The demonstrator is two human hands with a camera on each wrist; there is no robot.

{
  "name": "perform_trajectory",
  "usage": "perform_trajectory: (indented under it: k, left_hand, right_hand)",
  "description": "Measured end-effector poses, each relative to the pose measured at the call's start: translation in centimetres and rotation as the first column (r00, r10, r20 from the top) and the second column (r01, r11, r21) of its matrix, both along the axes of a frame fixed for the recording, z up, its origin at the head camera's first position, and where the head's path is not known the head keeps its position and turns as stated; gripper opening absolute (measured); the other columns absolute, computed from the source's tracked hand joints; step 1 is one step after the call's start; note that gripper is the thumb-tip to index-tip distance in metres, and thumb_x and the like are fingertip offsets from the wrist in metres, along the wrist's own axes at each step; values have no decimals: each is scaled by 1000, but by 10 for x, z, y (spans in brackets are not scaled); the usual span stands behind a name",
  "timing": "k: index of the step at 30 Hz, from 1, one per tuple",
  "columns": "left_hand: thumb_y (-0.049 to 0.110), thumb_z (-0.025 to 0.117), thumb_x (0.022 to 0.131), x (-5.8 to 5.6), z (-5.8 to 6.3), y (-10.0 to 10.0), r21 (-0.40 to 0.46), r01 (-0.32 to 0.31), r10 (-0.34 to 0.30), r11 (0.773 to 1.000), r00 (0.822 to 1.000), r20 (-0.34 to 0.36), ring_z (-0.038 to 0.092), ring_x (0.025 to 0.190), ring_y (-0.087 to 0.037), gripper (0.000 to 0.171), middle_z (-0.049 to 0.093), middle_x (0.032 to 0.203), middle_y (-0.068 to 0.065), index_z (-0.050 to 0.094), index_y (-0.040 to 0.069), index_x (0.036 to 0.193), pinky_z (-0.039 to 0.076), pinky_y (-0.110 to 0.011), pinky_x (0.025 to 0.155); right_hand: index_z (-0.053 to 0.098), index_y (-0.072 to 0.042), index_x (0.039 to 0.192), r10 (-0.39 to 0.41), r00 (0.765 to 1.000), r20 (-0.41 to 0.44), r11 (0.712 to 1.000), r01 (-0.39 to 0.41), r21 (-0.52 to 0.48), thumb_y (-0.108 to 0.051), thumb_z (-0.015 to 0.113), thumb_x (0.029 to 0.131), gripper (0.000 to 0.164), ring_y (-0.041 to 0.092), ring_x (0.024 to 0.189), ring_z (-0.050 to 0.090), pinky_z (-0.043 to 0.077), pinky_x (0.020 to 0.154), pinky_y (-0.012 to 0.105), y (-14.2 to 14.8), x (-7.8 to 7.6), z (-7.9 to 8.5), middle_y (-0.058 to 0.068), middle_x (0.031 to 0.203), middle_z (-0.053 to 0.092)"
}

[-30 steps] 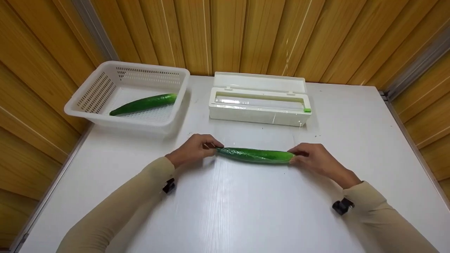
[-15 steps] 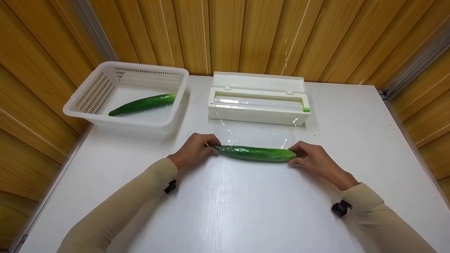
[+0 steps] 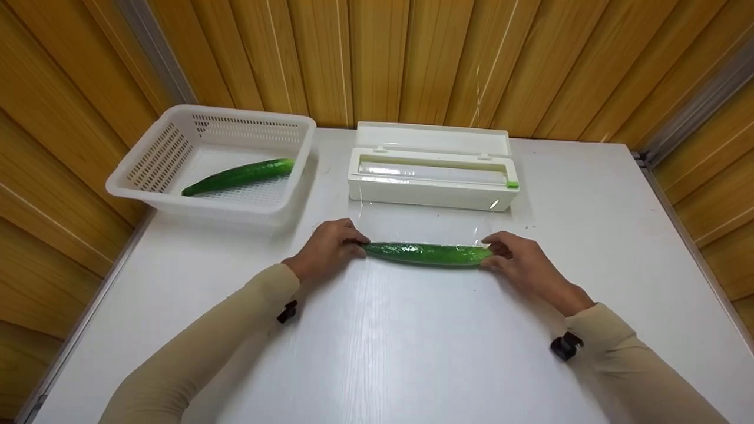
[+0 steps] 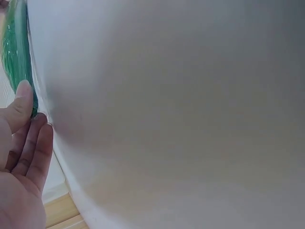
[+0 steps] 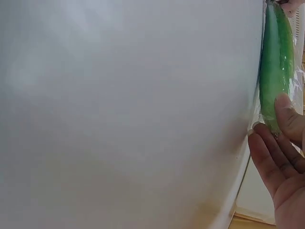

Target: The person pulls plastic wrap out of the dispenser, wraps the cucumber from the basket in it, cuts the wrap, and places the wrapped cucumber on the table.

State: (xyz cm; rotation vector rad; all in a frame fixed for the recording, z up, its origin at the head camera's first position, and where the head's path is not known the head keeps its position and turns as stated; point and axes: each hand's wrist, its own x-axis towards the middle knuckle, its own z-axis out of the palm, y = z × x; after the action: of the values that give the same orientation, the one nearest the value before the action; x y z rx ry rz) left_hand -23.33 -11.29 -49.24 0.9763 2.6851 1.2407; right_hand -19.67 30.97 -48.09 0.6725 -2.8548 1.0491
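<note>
Long beige sleeves point(image 3: 206, 335), close-fitting, lightly creased, small black device point(image 3: 567, 346) at each cuff point(image 3: 598, 321), bare fingers point(image 5: 265, 162)

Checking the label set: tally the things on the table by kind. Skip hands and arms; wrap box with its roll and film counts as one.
Basket: 1
Wrap box: 1
Cucumbers: 2 (one held at both ends, one in the basket)
Total: 4

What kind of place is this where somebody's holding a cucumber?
Maybe a little booth for wrapping food, but I can't be sure. It has wood-look panels on three sides of a white table, an open box with a roll of clear wrap, and a basket with another cucumber in it.
</note>
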Motion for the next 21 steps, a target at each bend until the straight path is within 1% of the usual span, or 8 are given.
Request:
perform_trajectory:
  k: [3, 6, 9, 12, 15, 18, 21]
  left_hand:
    - [11, 85, 90, -1, 0, 0, 12, -4, 4, 1000, 1000, 14, 71, 96, -21, 23, 74, 100, -6, 80, 2, 110, 56, -37, 89]
    - [10, 84, 92, 0, 2, 0, 15, -15, 14, 1000, 999, 39, 71, 97, -20, 17, 76, 101, -4, 79, 3, 107, 56, -38, 91]
    - [10, 84, 92, 3, 3, 1, -16, -29, 30, 999, 999, 42, 70, 97, -20, 13, 75, 100, -3, 80, 5, 104, 56, -38, 90]
    - [13, 89, 88, 4, 4, 3, -44, -51, 54, 998, 997, 56, 70, 96, -19, 21, 75, 100, -2, 81, 6, 106, 56, -37, 89]
    - [12, 91, 86, 4, 4, 5, -57, -70, 74, 996, 995, 67, 69, 95, -19, 26, 74, 101, -2, 79, 6, 108, 56, -37, 89]
    - [9, 87, 88, 3, 5, 6, -53, -79, 82, 995, 994, 70, 69, 95, -19, 23, 75, 101, -3, 78, 6, 109, 56, -38, 90]
    - [7, 84, 91, 3, 6, 7, -45, -74, 76, 996, 996, 49, 70, 95, -18, 18, 76, 100, -3, 78, 6, 108, 56, -38, 91]
  right_hand:
    - [69, -2, 119, -13, 999, 40, 1000, 13, -10, -7, 83, 92, 31, 23, 96, 69, 56, 84, 28, 0, -1, 0, 7, 104, 75]
    - [70, -3, 116, -13, 998, 65, 1000, 14, -17, -9, 87, 89, 32, 22, 95, 69, 55, 83, 25, -1, -2, 0, 5, 105, 75]
    - [70, -3, 115, -16, 997, 79, 1000, 18, -22, -8, 90, 85, 36, 22, 94, 69, 55, 82, 23, -2, -1, -1, 5, 104, 74]
    - [71, -3, 113, -25, 997, 71, 1000, 26, -13, -9, 89, 85, 34, 23, 95, 68, 55, 83, 25, -2, -2, -1, 6, 105, 75]
    - [74, -3, 114, -33, 998, 59, 999, 33, -1, -10, 87, 88, 30, 25, 97, 68, 54, 86, 31, -3, -3, 0, 7, 107, 76]
    - [76, -3, 115, -28, 999, 46, 1000, 27, 13, -12, 85, 91, 27, 25, 100, 67, 53, 89, 36, -1, -4, 1, 7, 109, 76]
    - [78, -2, 115, -6, 1000, 14, 999, 6, 39, -13, 83, 93, 25, 24, 97, 65, 52, 87, 36, -1, -6, 3, 6, 106, 72]
